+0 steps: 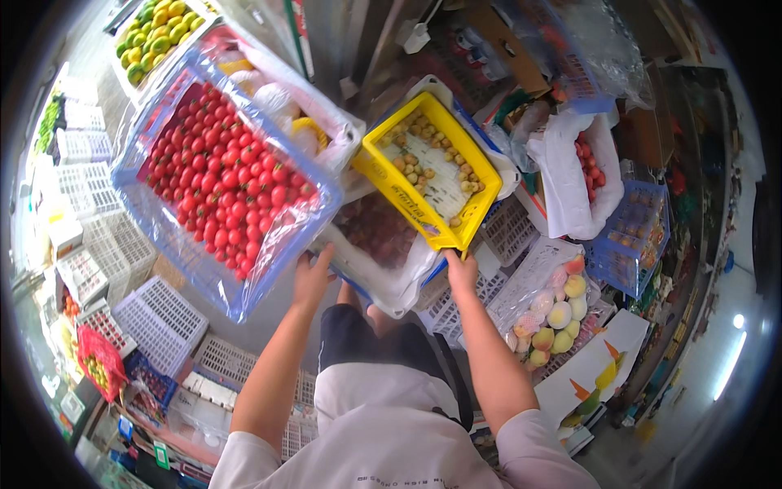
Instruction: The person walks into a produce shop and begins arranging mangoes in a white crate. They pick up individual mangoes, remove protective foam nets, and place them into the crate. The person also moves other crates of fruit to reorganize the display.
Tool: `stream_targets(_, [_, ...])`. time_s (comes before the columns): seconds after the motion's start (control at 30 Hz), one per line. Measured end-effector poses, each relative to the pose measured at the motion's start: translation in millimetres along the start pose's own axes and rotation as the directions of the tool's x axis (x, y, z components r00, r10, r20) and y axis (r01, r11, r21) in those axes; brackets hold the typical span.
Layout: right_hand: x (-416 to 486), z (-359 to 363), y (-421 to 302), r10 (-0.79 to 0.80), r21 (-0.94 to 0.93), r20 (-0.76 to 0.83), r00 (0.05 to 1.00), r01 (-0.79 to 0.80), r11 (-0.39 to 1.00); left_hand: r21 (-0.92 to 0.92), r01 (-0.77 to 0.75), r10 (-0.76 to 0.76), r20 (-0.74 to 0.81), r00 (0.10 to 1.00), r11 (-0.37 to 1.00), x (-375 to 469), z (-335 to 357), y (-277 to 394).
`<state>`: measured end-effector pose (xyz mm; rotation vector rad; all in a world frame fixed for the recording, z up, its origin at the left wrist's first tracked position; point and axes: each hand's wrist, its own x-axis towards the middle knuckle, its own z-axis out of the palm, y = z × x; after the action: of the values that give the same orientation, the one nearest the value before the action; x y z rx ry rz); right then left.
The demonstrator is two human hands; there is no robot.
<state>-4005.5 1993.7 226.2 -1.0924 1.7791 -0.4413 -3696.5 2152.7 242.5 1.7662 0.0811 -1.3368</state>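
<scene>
My right hand (462,273) grips the near corner of a yellow plastic crate (397,197), which sits tilted over a white-lined crate (391,287). Small round yellowish-brown fruits (410,166) lie scattered on the yellow crate's pale bottom. Dark reddish fruit (376,232) shows in the lined crate below it. My left hand (313,276) is between that lined crate and a blue plastic crate (227,299) heaped with cherry tomatoes (229,177). Its thumb and fingers are apart at the crate edges; whether they hold an edge is unclear. Clear film covers part of the blue crate.
Green-yellow citrus (160,33) fills a crate at the far left. Peaches (559,315) lie right of my arm, below a white-lined crate of red fruit (588,165) and blue baskets (632,229). Stacked pale crates (162,321) stand at left. A white plug (417,38) hangs ahead.
</scene>
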Motion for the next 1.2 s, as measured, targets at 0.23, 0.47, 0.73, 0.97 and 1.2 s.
stream_targets(0.23, [-3, 30, -8, 0.058, 0.162, -0.083, 0.995, -0.044, 0.986, 0.095, 0.201, -0.194, -0.082, 0.978, 0.975, 31, 10, 0])
stream_targets(0.47, [16, 15, 9, 0.307, 0.276, 0.169, 0.937, -0.344, 0.898, -0.063, 0.173, -0.174, -0.013, 0.985, 0.983, 23, 0, -7])
stream_targets(0.73, [11, 3, -1, 0.125, 0.215, 0.162, 0.979, -0.159, 0.964, 0.086, 0.100, -0.100, -0.009, 0.995, 0.991, 18, 1, -1])
stream_targets(0.97, [-24, 2, 8, 0.074, 0.304, 0.105, 0.992, -0.103, 0.947, 0.205, 0.082, -0.074, -0.050, 0.996, 0.975, 10, -13, -4])
stream_targets(1.2, [-49, -2, 16, 0.086, 0.348, 0.065, 0.994, -0.104, 0.932, 0.192, 0.060, -0.046, -0.081, 0.996, 0.980, -9, -15, 7])
